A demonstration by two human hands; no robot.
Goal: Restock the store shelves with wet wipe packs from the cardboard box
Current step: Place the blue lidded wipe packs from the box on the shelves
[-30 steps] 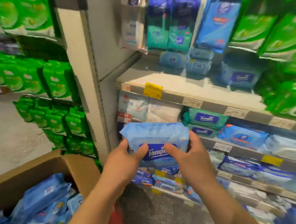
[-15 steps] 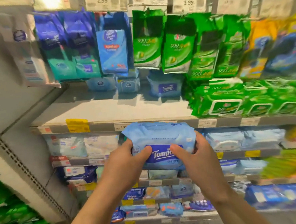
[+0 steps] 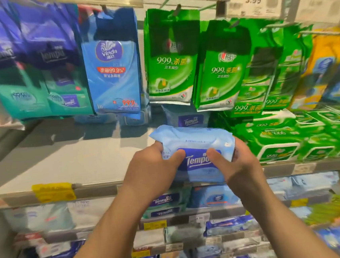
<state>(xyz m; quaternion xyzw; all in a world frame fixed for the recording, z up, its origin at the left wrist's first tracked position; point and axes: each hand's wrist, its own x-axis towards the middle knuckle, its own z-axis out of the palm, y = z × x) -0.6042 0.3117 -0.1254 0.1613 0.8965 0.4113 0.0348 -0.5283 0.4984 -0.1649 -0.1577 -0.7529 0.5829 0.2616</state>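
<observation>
A light blue Tempo wet wipe pack (image 3: pixel 195 142) is held between both hands at the front edge of a grey shelf (image 3: pixel 68 159). My left hand (image 3: pixel 150 172) grips its left end, thumb on the front. My right hand (image 3: pixel 237 166) grips its right end the same way. The pack sits over the shelf lip, beside a stack of green wipe packs (image 3: pixel 290 138) on its right. Another blue Tempo pack (image 3: pixel 191 119) stands at the back of the shelf. The cardboard box is out of view.
Hanging packs fill the row above: purple-teal (image 3: pixel 35 79), blue Vinda (image 3: pixel 113 72), green (image 3: pixel 171 62). Price tags (image 3: pixel 254 0) line the top rail. The shelf's left part shows bare grey surface. Lower shelves (image 3: pixel 174 222) hold more blue and white packs.
The view swung from the box and aisle up to the shelf. Both hands raised the pack from below the shelf lip to the shelf's front edge.
</observation>
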